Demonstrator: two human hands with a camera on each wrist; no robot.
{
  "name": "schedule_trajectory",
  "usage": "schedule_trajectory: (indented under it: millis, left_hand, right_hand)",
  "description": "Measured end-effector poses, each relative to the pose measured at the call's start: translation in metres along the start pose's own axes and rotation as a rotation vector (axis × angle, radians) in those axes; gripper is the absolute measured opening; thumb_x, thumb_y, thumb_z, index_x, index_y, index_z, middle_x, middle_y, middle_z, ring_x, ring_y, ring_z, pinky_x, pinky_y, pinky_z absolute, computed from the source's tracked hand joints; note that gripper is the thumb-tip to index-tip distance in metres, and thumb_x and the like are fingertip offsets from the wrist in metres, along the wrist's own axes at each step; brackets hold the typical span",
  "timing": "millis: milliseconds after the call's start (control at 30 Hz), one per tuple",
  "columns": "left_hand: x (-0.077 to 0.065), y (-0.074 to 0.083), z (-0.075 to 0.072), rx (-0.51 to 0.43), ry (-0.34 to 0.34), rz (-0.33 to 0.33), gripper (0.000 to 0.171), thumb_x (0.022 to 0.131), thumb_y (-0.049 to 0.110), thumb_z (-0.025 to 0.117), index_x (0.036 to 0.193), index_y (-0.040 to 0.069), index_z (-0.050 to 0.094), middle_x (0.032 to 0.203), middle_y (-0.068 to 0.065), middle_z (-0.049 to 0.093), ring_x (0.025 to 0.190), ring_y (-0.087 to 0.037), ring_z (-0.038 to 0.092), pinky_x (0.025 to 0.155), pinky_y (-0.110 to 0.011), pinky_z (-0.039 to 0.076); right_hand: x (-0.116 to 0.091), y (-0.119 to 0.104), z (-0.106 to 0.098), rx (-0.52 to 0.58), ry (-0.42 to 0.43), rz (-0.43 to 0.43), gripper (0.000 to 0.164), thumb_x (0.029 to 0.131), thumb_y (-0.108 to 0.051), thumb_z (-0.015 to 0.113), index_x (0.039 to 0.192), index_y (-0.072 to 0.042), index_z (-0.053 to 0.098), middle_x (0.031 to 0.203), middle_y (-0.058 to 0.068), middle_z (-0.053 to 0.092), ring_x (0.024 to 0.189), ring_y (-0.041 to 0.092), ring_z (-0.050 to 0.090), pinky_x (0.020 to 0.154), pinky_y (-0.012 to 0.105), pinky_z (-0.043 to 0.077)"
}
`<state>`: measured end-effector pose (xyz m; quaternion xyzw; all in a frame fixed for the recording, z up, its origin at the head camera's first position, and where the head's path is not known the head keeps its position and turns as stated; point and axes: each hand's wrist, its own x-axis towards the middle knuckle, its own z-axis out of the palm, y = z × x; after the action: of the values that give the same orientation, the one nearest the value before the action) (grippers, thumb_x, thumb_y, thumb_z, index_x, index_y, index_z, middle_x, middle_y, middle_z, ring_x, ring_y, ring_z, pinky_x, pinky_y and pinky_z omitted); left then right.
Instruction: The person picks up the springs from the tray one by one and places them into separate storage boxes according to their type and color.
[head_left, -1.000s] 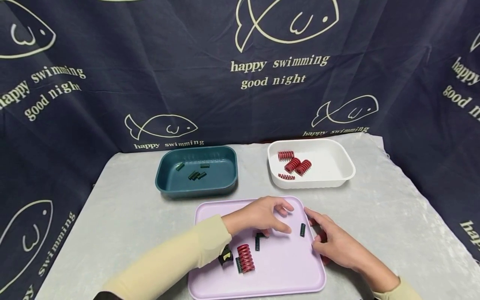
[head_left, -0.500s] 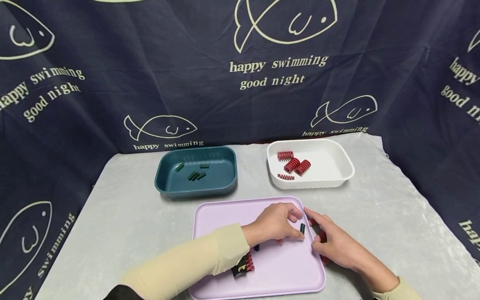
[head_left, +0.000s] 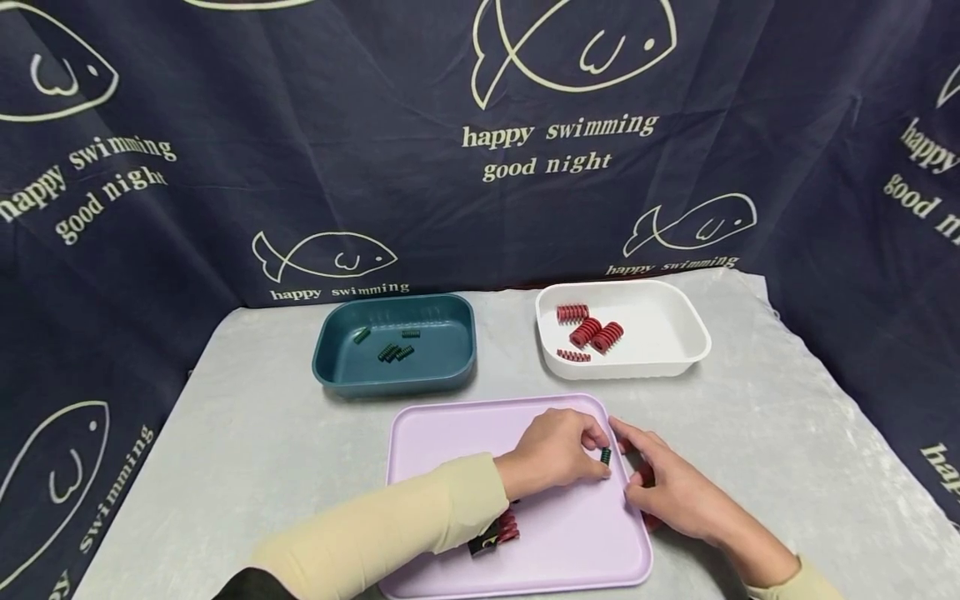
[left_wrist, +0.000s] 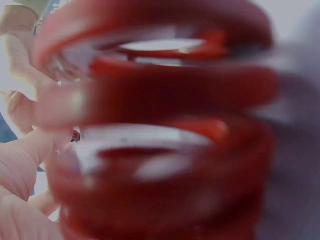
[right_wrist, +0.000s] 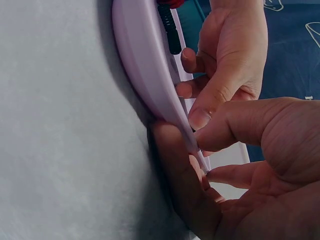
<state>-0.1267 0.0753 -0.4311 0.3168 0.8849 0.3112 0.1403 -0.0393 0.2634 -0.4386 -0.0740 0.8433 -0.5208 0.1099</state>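
Note:
My left hand (head_left: 558, 450) reaches over the right side of the lilac tray (head_left: 442, 425) and pinches a small dark green spring (head_left: 605, 456) between thumb and fingertips. At the tray's right rim, my right hand (head_left: 678, 487) grips the edge; in the right wrist view a finger (right_wrist: 172, 150) lies under the rim and the thumb is above. A large red spring (head_left: 508, 525) lies on the tray, partly hidden by my left wrist, and fills the left wrist view as a blur. Another dark spring (right_wrist: 169, 27) shows on the tray in the right wrist view.
Behind the tray, a teal bin (head_left: 330, 379) at the left holds several dark green springs (head_left: 390, 352). A white bin (head_left: 675, 363) at the right holds several red springs (head_left: 585, 332). A dark blue printed cloth (head_left: 420, 183) hangs behind the table.
My left hand has moved right and slightly down across the tray, and its fingers have closed on the dark green spring. My right hand has stayed at the tray's edge.

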Motion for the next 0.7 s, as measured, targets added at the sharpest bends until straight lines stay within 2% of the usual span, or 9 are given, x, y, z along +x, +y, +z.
schedule_trajectory:
  millis: [133, 267, 300, 533, 700]
  left_hand:
    - [-0.002, -0.002, -0.005, -0.121, -0.031, -0.066, 0.023, 0.076, 0.026, 0.093, 0.093, 0.022, 0.078, 0.078, 0.019, 0.066, 0.062, 0.006, 0.056, 0.061, -0.014, 0.048]
    - [-0.005, -0.007, -0.014, -0.330, -0.046, -0.150, 0.022, 0.078, 0.015, 0.091, 0.093, 0.016, 0.075, 0.073, 0.016, 0.067, 0.046, -0.008, 0.059, 0.042, -0.024, 0.050]
    - [-0.005, -0.008, -0.016, -0.375, -0.047, -0.161, 0.021, 0.078, 0.012, 0.090, 0.093, 0.015, 0.075, 0.073, 0.014, 0.068, 0.046, -0.010, 0.060, 0.041, -0.025, 0.050]
    - [-0.007, -0.019, -0.032, -0.629, -0.054, -0.217, 0.024, 0.081, -0.005, 0.080, 0.101, 0.006, 0.073, 0.078, -0.001, 0.072, 0.053, -0.021, 0.068, 0.049, -0.033, 0.059]
    - [-0.006, -0.022, -0.043, -0.677, -0.032, -0.252, 0.028, 0.079, -0.010, 0.078, 0.103, 0.005, 0.074, 0.083, -0.004, 0.074, 0.062, -0.023, 0.073, 0.057, -0.031, 0.061]
  right_hand:
    - [0.000, 0.001, 0.000, 0.008, -0.011, 0.009, 0.086, 0.083, 0.011, 0.065, 0.160, 0.003, 0.026, 0.130, 0.023, 0.040, 0.069, 0.014, 0.054, 0.044, 0.033, 0.053]
    - [0.000, -0.001, -0.002, -0.011, -0.016, 0.024, 0.083, 0.085, 0.009, 0.064, 0.160, 0.002, 0.027, 0.130, 0.024, 0.040, 0.069, 0.016, 0.055, 0.045, 0.034, 0.054]
    - [0.001, -0.001, -0.002, -0.016, -0.017, 0.030, 0.083, 0.085, 0.009, 0.063, 0.160, 0.002, 0.027, 0.130, 0.024, 0.040, 0.069, 0.016, 0.055, 0.045, 0.035, 0.054]
    - [0.001, -0.002, -0.003, -0.037, -0.018, 0.032, 0.083, 0.086, 0.007, 0.065, 0.159, 0.002, 0.028, 0.130, 0.024, 0.041, 0.069, 0.016, 0.055, 0.047, 0.034, 0.054]
    - [0.002, -0.002, -0.003, -0.044, -0.015, 0.036, 0.082, 0.086, 0.008, 0.064, 0.159, 0.002, 0.027, 0.130, 0.024, 0.041, 0.070, 0.017, 0.055, 0.046, 0.035, 0.055]
